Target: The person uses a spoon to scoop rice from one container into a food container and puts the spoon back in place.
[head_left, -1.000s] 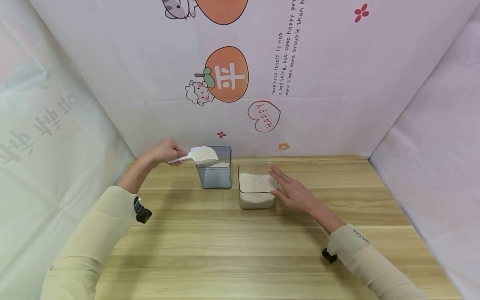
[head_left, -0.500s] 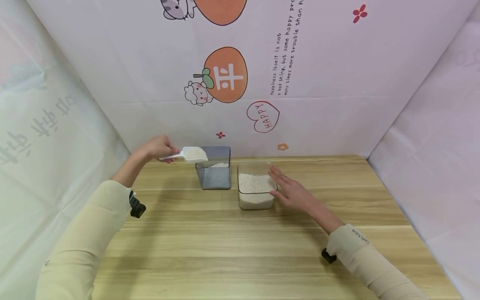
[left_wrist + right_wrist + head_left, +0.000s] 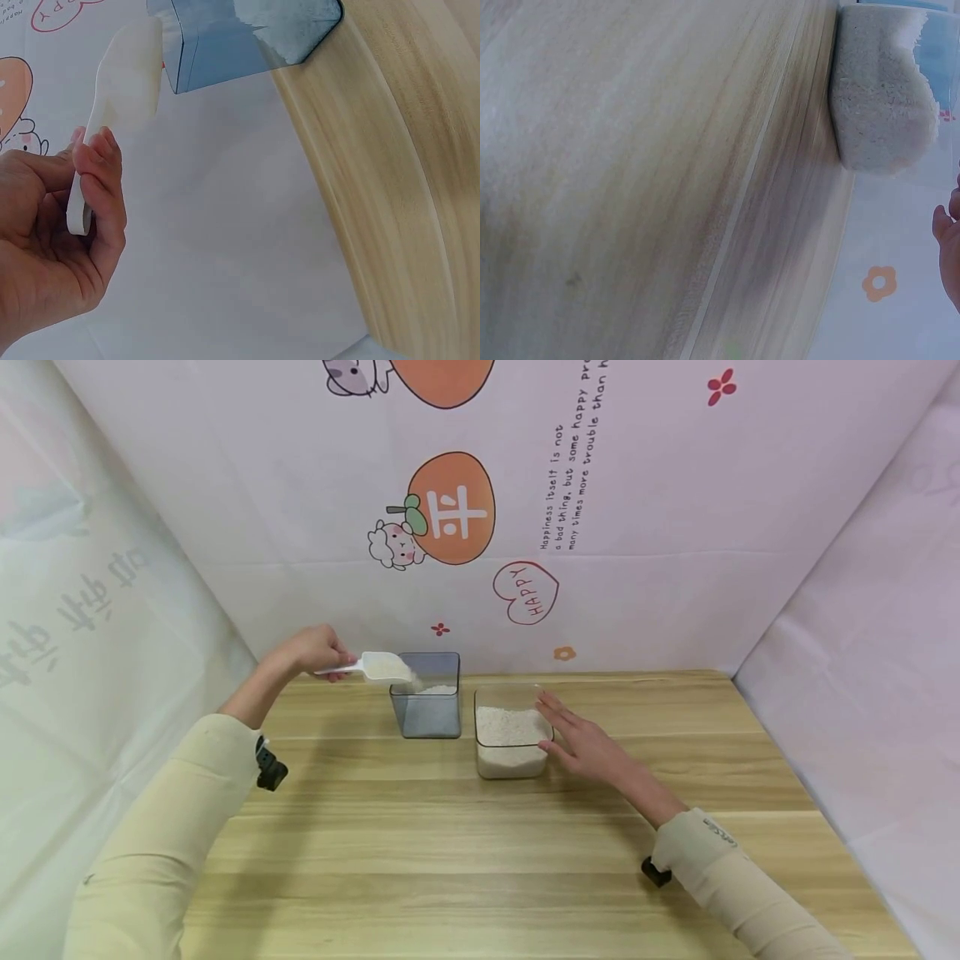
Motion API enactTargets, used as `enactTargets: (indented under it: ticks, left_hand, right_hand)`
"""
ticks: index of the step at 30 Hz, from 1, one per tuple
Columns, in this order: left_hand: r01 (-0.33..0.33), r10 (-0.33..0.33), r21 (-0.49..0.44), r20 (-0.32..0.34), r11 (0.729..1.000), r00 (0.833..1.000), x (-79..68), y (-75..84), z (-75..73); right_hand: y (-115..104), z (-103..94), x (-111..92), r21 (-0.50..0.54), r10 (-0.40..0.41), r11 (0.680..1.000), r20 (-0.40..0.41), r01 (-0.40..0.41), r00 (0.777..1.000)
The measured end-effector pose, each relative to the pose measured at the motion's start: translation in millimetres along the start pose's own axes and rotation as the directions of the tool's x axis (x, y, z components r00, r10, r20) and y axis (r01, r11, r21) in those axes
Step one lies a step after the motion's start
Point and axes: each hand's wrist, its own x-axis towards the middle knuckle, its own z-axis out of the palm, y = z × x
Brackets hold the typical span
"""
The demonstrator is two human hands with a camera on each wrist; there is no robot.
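My left hand grips the handle of a white scoop, fingers curled round it in the left wrist view. White grains slide off the scoop's tip into the blue-tinted clear bin, which has grains inside. To its right stands a clear bin, about half full of rice-like white grains. My right hand rests its fairly straight fingers on that bin's right rim. In the right wrist view only part of the hand shows, beside the bin of grains.
Both bins stand near the back edge of the wooden table. A white printed sheet rises right behind them. Plain white sheets hang at the left and right sides.
The left hand has moved left with the scoop, and the scoop has tilted so that grains now spill from its tip. The right hand and both bins stay in place.
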Motion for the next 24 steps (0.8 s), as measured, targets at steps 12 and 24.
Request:
enactTargets:
  ticks: [12, 24]
  left_hand:
    - [-0.007, 0.007, 0.025, 0.009, 1.000, 1.000, -1.6, 1.8, -4.7]
    - [0.009, -0.009, 0.092, -0.004, 0.996, 1.000, 3.6, 4.4, -6.7]
  right_hand:
    - [0.8, 0.8, 0.5, -0.003, -0.013, 1.000, -0.014, 0.013, 1.000]
    - [1.8, 1.3, 0.4, -0.013, -0.015, 1.000, -0.018, 0.015, 1.000]
